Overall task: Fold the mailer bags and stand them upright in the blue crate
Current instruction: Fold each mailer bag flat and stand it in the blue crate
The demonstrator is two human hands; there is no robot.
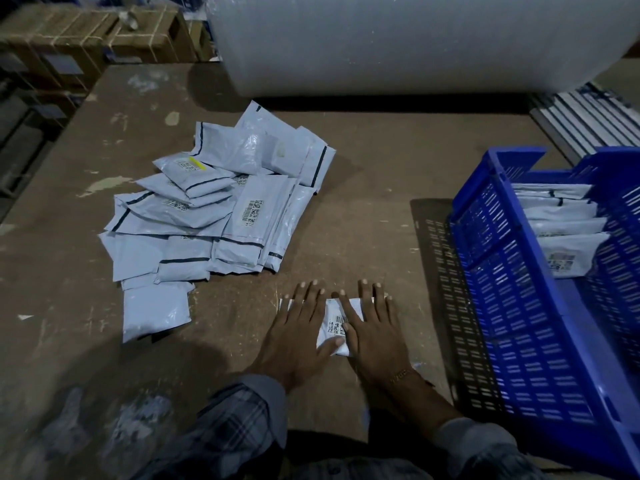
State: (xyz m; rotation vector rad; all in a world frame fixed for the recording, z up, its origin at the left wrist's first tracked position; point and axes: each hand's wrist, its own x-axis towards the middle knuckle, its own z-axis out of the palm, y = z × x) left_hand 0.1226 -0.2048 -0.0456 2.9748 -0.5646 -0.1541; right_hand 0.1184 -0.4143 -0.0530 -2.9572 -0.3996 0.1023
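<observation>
Two hands press flat on one mailer bag [335,327] lying on the brown desk [363,202] just in front of the person. Left hand [298,336] and right hand [372,336] lie side by side with fingers straight and spread — neither grip is closed, both palms bearing down on the bag, whose barcode label shows in the gap between them. Left of and beyond the hands, a loose pile of unfolded mailer bags [214,216] lies overlapping on the desk, well apart from the pressed bag. At right stands the blue crate [512,306], its slotted wall facing the hands; several folded bags [564,233] stand upright in a row at its far end. A large roll of bubble wrap [415,39] rests across the far edge of the desk — cardboard boxes [86,32] are stacked beyond at upper left.
</observation>
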